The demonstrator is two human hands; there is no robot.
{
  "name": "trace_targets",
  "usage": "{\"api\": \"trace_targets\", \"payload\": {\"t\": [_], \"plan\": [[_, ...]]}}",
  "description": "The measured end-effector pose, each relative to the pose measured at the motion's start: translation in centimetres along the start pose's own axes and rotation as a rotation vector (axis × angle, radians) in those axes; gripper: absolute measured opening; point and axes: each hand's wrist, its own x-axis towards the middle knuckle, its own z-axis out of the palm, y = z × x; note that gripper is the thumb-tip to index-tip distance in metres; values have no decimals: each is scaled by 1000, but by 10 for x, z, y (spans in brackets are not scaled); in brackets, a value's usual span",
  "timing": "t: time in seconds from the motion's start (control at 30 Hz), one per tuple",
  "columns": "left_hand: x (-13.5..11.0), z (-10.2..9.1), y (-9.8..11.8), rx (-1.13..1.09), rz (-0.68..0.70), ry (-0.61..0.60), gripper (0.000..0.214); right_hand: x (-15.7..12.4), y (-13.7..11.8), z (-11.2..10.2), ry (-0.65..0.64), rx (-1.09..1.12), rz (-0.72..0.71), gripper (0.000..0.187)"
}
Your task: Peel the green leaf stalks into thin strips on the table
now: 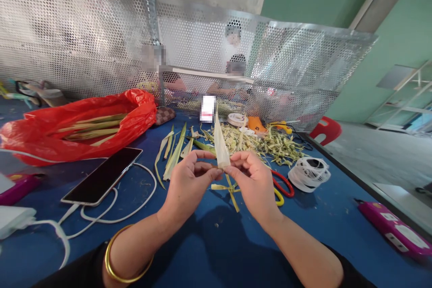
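Perforated metal panels [202, 40] backed a blue desk [209, 243]. From left to right I saw a red bag [140, 108] of long leaves [97, 127], a phone [104, 175], the person's left hand [185, 184] and right hand [258, 184] pinching a pale leaf strip [221, 146] upright between them, leaf scraps [281, 146] beyond, and a white coil [300, 177].

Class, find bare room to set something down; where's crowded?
Bare tabletop lies between the forearms, and between the white ribbon roll and magenta device. Crowded: beyond the left hand and right hand, with leaf scraps; leftward, with smartphone, white cable, red plastic bag.
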Motion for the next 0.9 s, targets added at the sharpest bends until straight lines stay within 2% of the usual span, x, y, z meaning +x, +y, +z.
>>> {"api": "trace_targets", "payload": {"t": [0.17, 0.3, 0.53, 0.73, 0.83, 0.9], "plan": [[1, 1, -3, -74, -46, -73, 24, 3, 2, -2, 35, 22, 21, 12], [1, 1, -6, -44, -54, -127, 21, 3, 3, -1, 1, 56, 46, 13], [4, -1, -5, -49, -80, -22, 12, 0, -3, -1, -53, 108, 69, 12], [1, 1, -1, -94, -98, -58, 12, 0, -2, -2, -78, 81, 61, 11], [2, 1, -2, -132, -120, -4, 10, -1, 2, -3, -63, -19, 1, 12], [4, 0, -3, -162, -131, 13, 11, -1, 4, -4, -29, -123, -132, 13]]}}
